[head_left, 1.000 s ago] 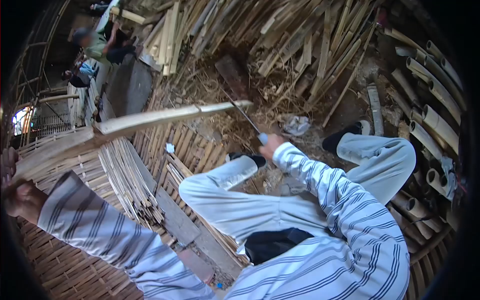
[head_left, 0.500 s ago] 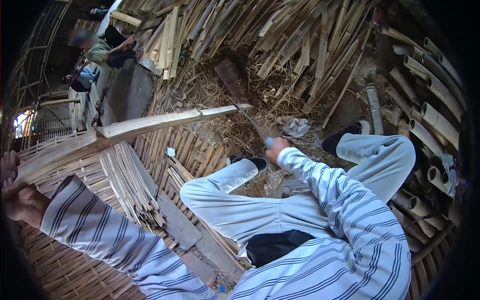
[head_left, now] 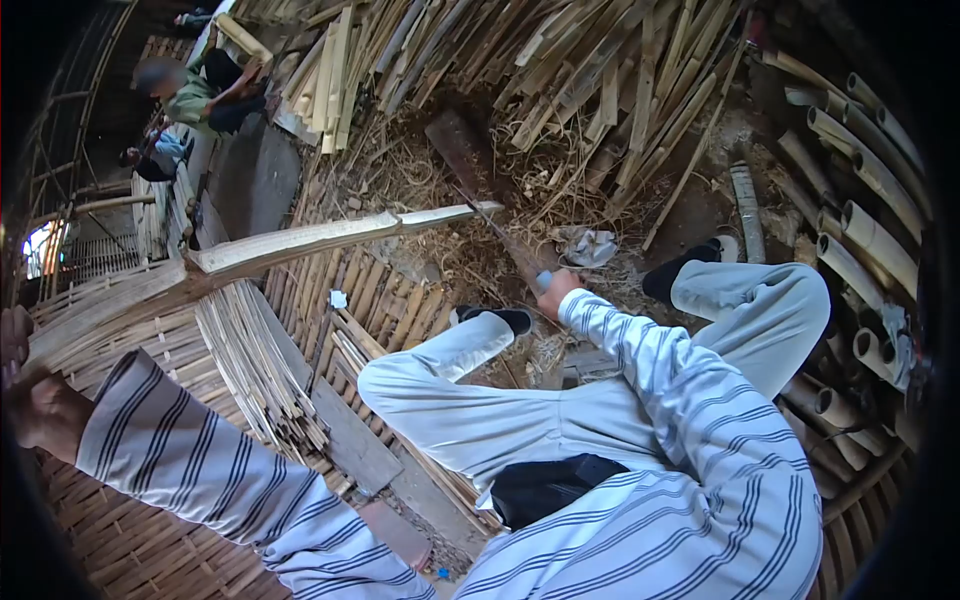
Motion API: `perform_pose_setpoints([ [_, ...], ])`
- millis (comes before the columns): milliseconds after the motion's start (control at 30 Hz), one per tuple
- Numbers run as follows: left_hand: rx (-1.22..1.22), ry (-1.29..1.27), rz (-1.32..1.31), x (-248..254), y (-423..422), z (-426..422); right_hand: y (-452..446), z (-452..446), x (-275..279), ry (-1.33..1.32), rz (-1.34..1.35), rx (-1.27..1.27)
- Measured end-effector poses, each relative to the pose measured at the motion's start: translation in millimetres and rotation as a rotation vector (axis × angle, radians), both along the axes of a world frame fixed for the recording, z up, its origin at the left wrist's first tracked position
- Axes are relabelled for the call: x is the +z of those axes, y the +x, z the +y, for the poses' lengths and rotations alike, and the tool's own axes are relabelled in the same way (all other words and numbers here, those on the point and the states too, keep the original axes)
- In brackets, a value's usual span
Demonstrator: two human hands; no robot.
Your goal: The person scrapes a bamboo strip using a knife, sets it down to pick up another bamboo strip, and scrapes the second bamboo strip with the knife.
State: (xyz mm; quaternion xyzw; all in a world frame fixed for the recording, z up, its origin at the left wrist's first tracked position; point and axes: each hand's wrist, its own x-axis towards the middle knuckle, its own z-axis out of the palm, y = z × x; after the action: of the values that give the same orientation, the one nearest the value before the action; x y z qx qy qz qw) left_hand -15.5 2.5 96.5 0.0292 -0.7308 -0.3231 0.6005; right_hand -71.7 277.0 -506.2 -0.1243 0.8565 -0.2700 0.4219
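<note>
Two hands at work, one long split bamboo [head_left: 310, 238]. Worker's at the dial centre, knees bent, 12 o'clk dead ahead. L hand [head_left: 45, 410] is out at 9, wrapped abt the near end of the bamboo as far as I can see; it's dim there & partly cut off. The bamboo runs from that hand round to btwn 11 & 12, off the ground, pale on its cut face, narrowing to a thin tip. R hand [head_left: 562, 290] is at 12, fist tight on the handle [head_left: 544, 281] of a knife, w/ the blade [head_left: 518, 252] pointing btwn 10 & 11. Blade crosses right by the tip; can't tell if they touch.

Shavings [head_left: 545, 175] lie all abt the ground under there. Crumpled plastic [head_left: 590, 248] at 12, just past the R hand. Big heap of bamboo slats [head_left: 600, 80] further off, also 12. Hollow bamboo tubes [head_left: 870, 250] stacked at 2. Bundle of thin strips [head_left: 260, 360] btwn 9 & 10, woven mat [head_left: 150, 520] btwn 8 & 9. Another person [head_left: 195, 100], green top, well away btwn 10 & 11, hands at a short bamboo piece [head_left: 243, 37].
</note>
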Motion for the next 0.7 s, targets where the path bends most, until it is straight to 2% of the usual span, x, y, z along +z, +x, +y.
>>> perform_pose_setpoints([
  [33,0.008,-0.005,-0.006,-1,1,-1,-1,-5,16,-0.037,0.009,0.080],
  [67,0.014,-0.004,-0.011,-3,0,0,-6,-6,73,-0.008,-0.086,-0.012],
  [100,0.020,0.002,-0.011,-6,-1,2,-7,-11,98,-0.063,-0.062,0.045],
  [167,0.014,0.003,0.010,-7,-2,5,7,-21,96,-0.395,0.132,0.062],
  [233,0.024,0.015,0.020,-10,-6,10,12,-27,113,-0.503,0.079,-0.007],
  [333,0.028,0.021,0.030,-7,-12,15,20,-23,91,-0.496,0.025,-0.129],
  [367,0.031,0.021,0.034,-6,-13,15,24,-15,55,-0.404,0.103,-0.076],
  [400,0.031,0.015,0.041,-6,-13,15,27,-9,8,-0.159,0.030,-0.123],
  [433,0.030,0.010,0.046,-5,-12,14,18,0,-9,-0.050,-0.005,-0.201],
  [500,0.036,-0.003,0.047,-6,-10,12,-1,7,-20,-0.004,-0.034,-0.111],
  [567,0.040,-0.012,0.038,-7,-12,12,-8,-3,34,-0.006,-0.020,0.062],
  [600,0.056,-0.009,0.035,-9,-10,13,-11,-6,81,-0.060,-0.104,-0.014],
  [633,0.058,-0.016,0.045,-9,-12,14,-7,-12,99,-0.126,-0.042,0.001],
  [667,0.059,-0.005,0.065,-11,-12,17,1,-20,85,-0.347,0.130,0.100],
  [700,0.064,-0.005,0.076,-12,-14,20,7,-24,91,-0.442,0.116,0.042],
])
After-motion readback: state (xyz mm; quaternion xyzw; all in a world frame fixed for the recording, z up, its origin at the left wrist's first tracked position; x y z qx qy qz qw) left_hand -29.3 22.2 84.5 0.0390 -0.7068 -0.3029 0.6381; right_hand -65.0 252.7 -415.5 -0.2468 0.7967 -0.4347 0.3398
